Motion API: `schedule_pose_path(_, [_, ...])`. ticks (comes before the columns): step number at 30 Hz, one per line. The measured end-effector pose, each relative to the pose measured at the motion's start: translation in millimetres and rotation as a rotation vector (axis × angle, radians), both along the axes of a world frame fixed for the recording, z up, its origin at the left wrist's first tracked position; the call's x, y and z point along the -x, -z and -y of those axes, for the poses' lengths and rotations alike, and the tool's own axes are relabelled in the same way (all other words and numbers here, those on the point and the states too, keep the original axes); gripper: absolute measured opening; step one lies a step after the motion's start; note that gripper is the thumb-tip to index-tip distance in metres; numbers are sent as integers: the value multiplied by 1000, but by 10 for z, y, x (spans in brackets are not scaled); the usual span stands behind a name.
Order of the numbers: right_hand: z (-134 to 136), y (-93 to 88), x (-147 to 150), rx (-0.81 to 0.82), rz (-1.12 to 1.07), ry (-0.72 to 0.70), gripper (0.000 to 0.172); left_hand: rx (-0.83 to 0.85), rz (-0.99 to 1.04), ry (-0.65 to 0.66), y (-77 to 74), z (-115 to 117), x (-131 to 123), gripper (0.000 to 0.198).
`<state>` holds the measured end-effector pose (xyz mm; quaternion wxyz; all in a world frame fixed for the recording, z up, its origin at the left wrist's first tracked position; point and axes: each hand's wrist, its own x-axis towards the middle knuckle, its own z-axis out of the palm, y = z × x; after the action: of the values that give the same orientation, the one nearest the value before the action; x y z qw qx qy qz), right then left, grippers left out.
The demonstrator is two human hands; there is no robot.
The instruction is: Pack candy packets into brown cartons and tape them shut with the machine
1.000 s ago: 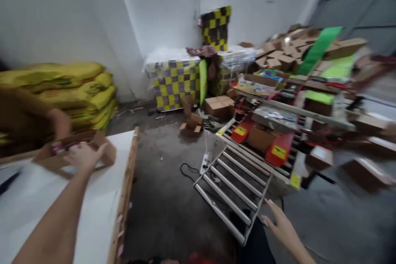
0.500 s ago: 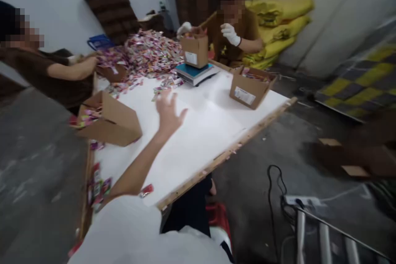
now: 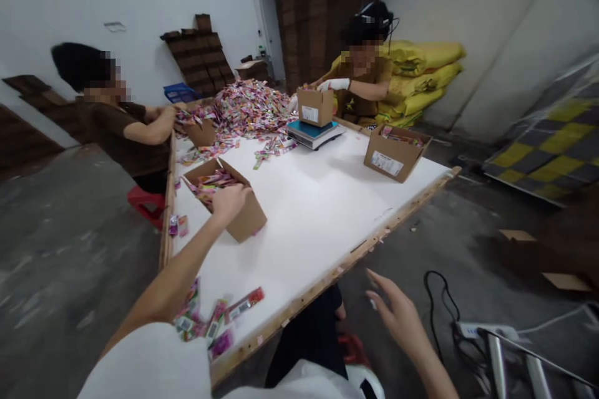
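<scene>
My left hand is closed over the near rim of a cardboard box on the left part of the table. Small colourful candy packets fill this box, and the hand hides part of them. Off the table's near edge, my right hand hangs in the air with thumb and fingers apart, holding nothing. Several loose packets lie on the tabletop close to my left sleeve.
A white table with a wooden edge carries a packet heap. A co-worker handles a box on a scale. Another box stands at the right. A second co-worker sits left. A power strip lies on the floor.
My left hand has gone from open above the table to gripping the box rim. My right hand has come into view. The far co-worker's raised gloved hand is down at the box on the scale.
</scene>
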<state>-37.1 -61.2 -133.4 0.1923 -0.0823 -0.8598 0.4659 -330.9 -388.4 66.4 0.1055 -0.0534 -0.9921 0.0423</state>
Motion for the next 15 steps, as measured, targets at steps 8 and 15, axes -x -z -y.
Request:
schedule_pose_path(8, [1088, -1238, 975, -83, -258, -204, 64, -249, 285, 719, -140, -949, -1420, 23])
schedule_pose_path(15, [1357, -1273, 1109, -195, -207, 19, 41, -831, -418, 279, -376, -65, -646, 28])
